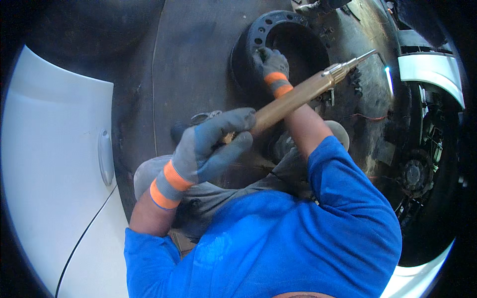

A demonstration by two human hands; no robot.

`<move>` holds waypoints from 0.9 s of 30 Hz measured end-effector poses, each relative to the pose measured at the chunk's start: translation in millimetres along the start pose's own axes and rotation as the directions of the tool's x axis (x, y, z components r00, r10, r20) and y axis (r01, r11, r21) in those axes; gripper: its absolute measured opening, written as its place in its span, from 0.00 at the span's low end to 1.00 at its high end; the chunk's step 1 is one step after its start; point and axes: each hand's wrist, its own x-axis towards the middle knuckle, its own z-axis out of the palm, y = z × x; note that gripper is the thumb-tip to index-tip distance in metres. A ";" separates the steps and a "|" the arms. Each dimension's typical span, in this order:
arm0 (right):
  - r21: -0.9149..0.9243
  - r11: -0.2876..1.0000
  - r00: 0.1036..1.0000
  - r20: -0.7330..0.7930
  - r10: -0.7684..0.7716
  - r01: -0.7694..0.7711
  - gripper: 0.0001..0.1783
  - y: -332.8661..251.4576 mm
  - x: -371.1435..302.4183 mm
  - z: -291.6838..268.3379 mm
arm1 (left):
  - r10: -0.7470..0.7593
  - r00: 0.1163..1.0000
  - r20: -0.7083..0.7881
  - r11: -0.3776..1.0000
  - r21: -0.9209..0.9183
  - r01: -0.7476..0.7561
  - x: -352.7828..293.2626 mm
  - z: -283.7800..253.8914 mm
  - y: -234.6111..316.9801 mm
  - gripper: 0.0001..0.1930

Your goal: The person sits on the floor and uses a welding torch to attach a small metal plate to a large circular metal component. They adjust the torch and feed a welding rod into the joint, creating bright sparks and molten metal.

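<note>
My left hand (213, 141), in a grey glove with an orange-banded cuff, is closed round the rear of a brass-coloured gas torch (295, 99). The torch slants up to the right, and a bright bluish-white flame (389, 81) shows at its thin bent tip. Farther off, my right hand (273, 61), gloved alike, is at the left side of a dark brake drum (243, 54). Its fingers are curled on the flange, which has a ring of holes. Whether anything small lies under those fingers is hidden. The torch passes in front of my right forearm.
A white car door (64, 114) with a handle stands on my left. On the right are a white fender (430, 69) and an exposed wheel hub (415, 173). An orange wire (370, 117) and dark loose bits lie on the stained floor (198, 64) near the drum.
</note>
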 end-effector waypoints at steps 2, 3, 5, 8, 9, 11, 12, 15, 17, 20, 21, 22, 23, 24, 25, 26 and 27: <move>0.050 0.999 1.000 -0.027 -0.008 0.010 0.23 5.2 0.8 1.5 | -0.146 0.989 -0.024 0.981 -0.135 0.141 0.7 -3.9 5.2 0.12; 0.098 0.995 0.993 -0.115 -0.011 0.022 0.24 3.8 -2.8 2.0 | -0.221 0.975 -0.033 0.957 -0.200 0.210 -0.3 -6.7 7.3 0.12; 0.217 0.970 0.956 -0.288 -0.045 0.111 0.24 -4.8 -12.5 -5.5 | -0.110 0.992 -0.065 0.993 -0.039 0.107 1.1 -20.5 7.6 0.12; 0.495 0.846 0.979 -0.129 -0.155 0.199 0.20 -42.4 -77.4 -5.3 | -0.244 0.958 -0.150 0.962 -0.160 0.220 -1.6 -28.1 7.6 0.12; 0.529 0.840 0.982 0.059 -0.178 0.121 0.19 -48.0 -98.8 10.9 | -0.263 0.951 -0.164 0.959 -0.151 0.239 -1.8 -31.4 5.7 0.12; 0.373 0.928 0.864 0.460 -0.207 0.024 0.18 -31.4 -140.6 89.9 | -0.274 0.949 -0.159 0.962 -0.019 0.274 4.2 -38.2 9.4 0.12; 0.307 0.951 0.810 0.566 -0.153 -0.035 0.18 -30.7 -153.0 102.4 | -0.277 0.947 -0.160 0.961 -0.035 0.275 0.2 -40.7 6.2 0.12; 0.219 0.975 0.764 0.636 -0.109 -0.043 0.17 -12.3 -189.0 170.6 | -0.311 0.938 -0.153 0.948 -0.123 0.294 -5.7 -45.0 0.3 0.12; 0.198 0.980 0.721 0.680 -0.133 -0.005 0.22 0.9 -228.1 239.2 | -0.375 0.915 -0.148 0.916 -0.214 0.341 -11.4 -45.6 -1.4 0.13; 0.210 0.975 0.727 0.681 -0.093 -0.073 0.28 -14.1 -237.0 271.0 | -0.364 0.927 -0.085 0.929 -0.098 0.356 -8.5 -50.1 -14.2 0.16; 0.171 0.985 0.711 0.695 -0.102 -0.026 0.25 -24.3 -217.4 242.0 | -0.339 0.940 -0.040 0.940 -0.048 0.337 -7.2 -52.2 -17.1 0.16; 0.134 0.991 0.686 0.719 -0.113 0.023 0.23 -37.3 -197.8 207.2 | -0.327 0.945 0.005 0.945 -0.003 0.327 -4.4 -55.1 -15.9 0.17; 0.108 0.994 0.653 0.751 -0.097 0.023 0.21 -34.2 -192.9 210.8 | -0.335 0.942 0.020 0.942 -0.012 0.335 -2.7 -55.3 -16.4 0.18; 0.083 0.996 0.621 0.780 -0.078 0.021 0.20 -32.0 -189.6 214.1 | -0.343 0.939 -0.021 0.939 -0.037 0.342 -5.1 -54.7 -18.9 0.18; 0.268 0.958 0.729 0.675 -0.111 -0.102 0.17 -21.0 -202.9 235.4 | -0.344 0.937 -0.054 0.938 -0.072 0.340 -8.0 -51.0 -20.2 0.17; 0.453 0.866 0.827 0.556 -0.089 -0.211 0.15 -6.5 -234.0 271.8 | -0.357 0.932 -0.062 0.931 -0.107 0.350 -4.0 -47.2 -16.3 0.17; 0.407 0.888 0.770 0.630 -0.101 -0.217 0.15 -14.5 -227.2 264.1 | -0.479 0.876 -0.057 0.874 -0.128 0.469 1.5 -45.6 -8.5 0.15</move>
